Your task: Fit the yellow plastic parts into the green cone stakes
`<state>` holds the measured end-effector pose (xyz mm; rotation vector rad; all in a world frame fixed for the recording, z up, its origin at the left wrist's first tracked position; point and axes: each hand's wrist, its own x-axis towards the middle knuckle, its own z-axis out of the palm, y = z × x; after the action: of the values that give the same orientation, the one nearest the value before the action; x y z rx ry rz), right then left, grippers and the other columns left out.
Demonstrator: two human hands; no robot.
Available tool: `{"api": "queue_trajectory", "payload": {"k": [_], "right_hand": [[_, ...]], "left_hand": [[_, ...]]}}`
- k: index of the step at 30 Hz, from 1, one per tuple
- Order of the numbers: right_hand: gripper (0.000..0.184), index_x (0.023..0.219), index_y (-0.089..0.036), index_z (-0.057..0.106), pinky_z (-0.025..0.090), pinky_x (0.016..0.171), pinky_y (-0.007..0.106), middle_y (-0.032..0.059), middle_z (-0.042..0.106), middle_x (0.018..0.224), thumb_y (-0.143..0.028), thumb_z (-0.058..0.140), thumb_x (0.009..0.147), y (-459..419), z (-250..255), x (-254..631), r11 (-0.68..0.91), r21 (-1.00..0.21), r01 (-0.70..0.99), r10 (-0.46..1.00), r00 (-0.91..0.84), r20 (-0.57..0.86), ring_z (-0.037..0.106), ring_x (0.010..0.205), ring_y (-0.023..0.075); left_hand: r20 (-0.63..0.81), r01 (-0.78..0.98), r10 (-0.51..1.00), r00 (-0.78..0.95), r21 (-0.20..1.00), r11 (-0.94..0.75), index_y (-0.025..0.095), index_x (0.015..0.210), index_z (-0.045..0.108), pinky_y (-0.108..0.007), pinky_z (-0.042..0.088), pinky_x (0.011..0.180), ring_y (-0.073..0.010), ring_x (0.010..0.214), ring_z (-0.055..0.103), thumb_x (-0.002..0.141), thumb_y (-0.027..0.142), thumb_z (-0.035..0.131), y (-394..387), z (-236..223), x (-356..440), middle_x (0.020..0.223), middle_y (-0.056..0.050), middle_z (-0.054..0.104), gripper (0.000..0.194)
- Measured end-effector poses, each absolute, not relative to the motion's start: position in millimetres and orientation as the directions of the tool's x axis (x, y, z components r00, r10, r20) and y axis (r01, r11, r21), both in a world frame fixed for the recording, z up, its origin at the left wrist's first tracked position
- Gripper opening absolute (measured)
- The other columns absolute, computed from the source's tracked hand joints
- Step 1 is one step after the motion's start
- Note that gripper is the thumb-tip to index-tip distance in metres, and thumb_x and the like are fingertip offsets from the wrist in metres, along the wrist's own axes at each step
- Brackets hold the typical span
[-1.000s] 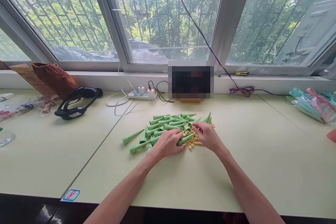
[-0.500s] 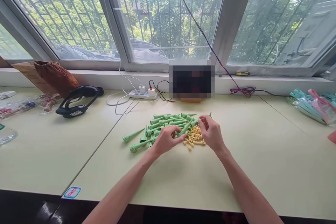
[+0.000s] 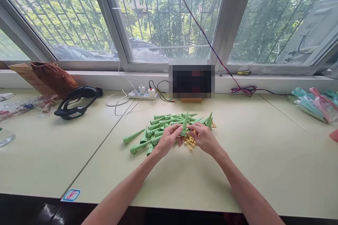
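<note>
My left hand [image 3: 169, 140] is closed on the wide collar of a green plastic spike [image 3: 185, 123], whose point is up and tilted slightly right. Close by, my right hand [image 3: 204, 137] has its thumb and fingers pinched together next to the spike's hole; anything between the fingertips is too small to make out. Below and between both hands lie small yellow plastic pieces [image 3: 189, 143], partly hidden by my right hand. A heap of green plastic spikes [image 3: 158, 123] spreads behind and left of my left hand. Several other spikes [image 3: 208, 121] stand or lean just beyond my right hand.
A black headset [image 3: 76, 103] and a brown pouch [image 3: 54, 77] are at the left. Along the sill sit a power strip [image 3: 137, 94] with white cables and a blurred dark screen [image 3: 192, 81]. Bagged teal and pink items [image 3: 314, 103] lie at the right.
My left hand has raised the spike from a slant to nearly upright. My right hand has come left and down, from the spikes at the right to beside the held spike.
</note>
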<state>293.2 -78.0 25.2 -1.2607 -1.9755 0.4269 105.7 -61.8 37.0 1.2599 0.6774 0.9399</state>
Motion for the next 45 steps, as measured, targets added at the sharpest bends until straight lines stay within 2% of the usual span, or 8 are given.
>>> {"api": "queue_trajectory", "payload": {"k": [5,11,19,26,33,36,39,45], "right_hand": [[0.019,0.106,-0.026,0.066,0.048,0.064,0.028,0.0037,0.058,0.093,-0.021,0.052,0.094,-78,23,292,0.46,-0.592,0.662,0.885,-0.29,0.364,0.057,0.068,0.0142],[0.021,0.102,-0.024,0.065,0.046,0.062,0.026,0.0035,0.057,0.097,-0.011,0.054,0.09,-80,21,287,0.434,-0.54,0.721,0.898,-0.301,0.32,0.057,0.071,0.014],[0.019,0.094,-0.022,0.065,0.043,0.059,0.025,0.0037,0.057,0.095,-0.01,0.052,0.09,-76,12,286,0.447,-0.499,0.742,0.887,-0.293,0.357,0.056,0.07,0.0141],[0.019,0.092,-0.023,0.065,0.046,0.063,0.027,0.0046,0.054,0.089,-0.022,0.046,0.097,-73,13,288,0.509,-0.583,0.633,0.844,-0.236,0.481,0.057,0.073,0.0162],[0.019,0.092,-0.021,0.063,0.05,0.066,0.03,0.0077,0.053,0.098,-0.034,0.049,0.096,-75,26,287,0.495,-0.715,0.493,0.823,-0.001,0.568,0.057,0.08,0.018],[0.018,0.094,-0.021,0.057,0.05,0.068,0.03,0.0067,0.058,0.095,-0.036,0.047,0.097,-77,29,287,0.44,-0.781,0.443,0.857,0.051,0.513,0.059,0.081,0.0182],[0.019,0.092,-0.021,0.052,0.049,0.063,0.028,0.0031,0.06,0.082,-0.039,0.047,0.097,-79,30,285,0.387,-0.834,0.393,0.898,0.043,0.437,0.057,0.069,0.0161],[0.025,0.092,-0.021,0.054,0.046,0.053,0.026,0.0024,0.06,0.077,-0.046,0.05,0.094,-80,27,278,0.376,-0.89,0.256,0.917,0.037,0.398,0.053,0.058,0.0145]], "left_hand": [[0.077,-0.247,0.891,0.448,0.968,0.041,0.013,0.099,0.066,-0.022,0.04,0.046,-0.0103,0.055,0.054,0.087,0.044,0.061,-62,37,106,0.081,-0.006,0.062,0.034],[0.072,-0.254,0.918,0.39,0.967,0.032,0.013,0.094,0.064,-0.022,0.039,0.046,-0.0106,0.054,0.052,0.087,0.045,0.061,-64,40,107,0.071,-0.002,0.058,0.032],[0.077,-0.258,0.925,0.372,0.966,0.023,0.014,0.09,0.062,-0.022,0.038,0.046,-0.0096,0.053,0.051,0.086,0.046,0.061,-65,39,109,0.074,-0.002,0.057,0.032],[0.056,-0.251,0.932,0.357,0.967,0.038,0.015,0.09,0.061,-0.022,0.039,0.047,-0.0098,0.054,0.051,0.084,0.048,0.063,-64,39,110,0.079,-0.003,0.06,0.033],[0.06,-0.255,0.934,0.352,0.966,0.034,0.014,0.092,0.059,-0.022,0.04,0.048,-0.0095,0.055,0.053,0.085,0.047,0.063,-64,36,111,0.085,-0.005,0.06,0.034],[0.059,-0.25,0.93,0.362,0.968,0.036,0.014,0.092,0.059,-0.023,0.041,0.05,-0.0093,0.056,0.053,0.086,0.047,0.062,-65,35,111,0.087,-0.005,0.061,0.033],[0.049,-0.245,0.931,0.363,0.969,0.044,0.015,0.094,0.059,-0.023,0.042,0.051,-0.0094,0.056,0.053,0.085,0.047,0.062,-65,34,111,0.087,-0.005,0.062,0.033],[0.046,-0.245,0.928,0.369,0.968,0.049,0.015,0.092,0.061,-0.024,0.043,0.052,-0.0095,0.057,0.054,0.084,0.045,0.064,-65,34,112,0.087,-0.005,0.064,0.031]]}}
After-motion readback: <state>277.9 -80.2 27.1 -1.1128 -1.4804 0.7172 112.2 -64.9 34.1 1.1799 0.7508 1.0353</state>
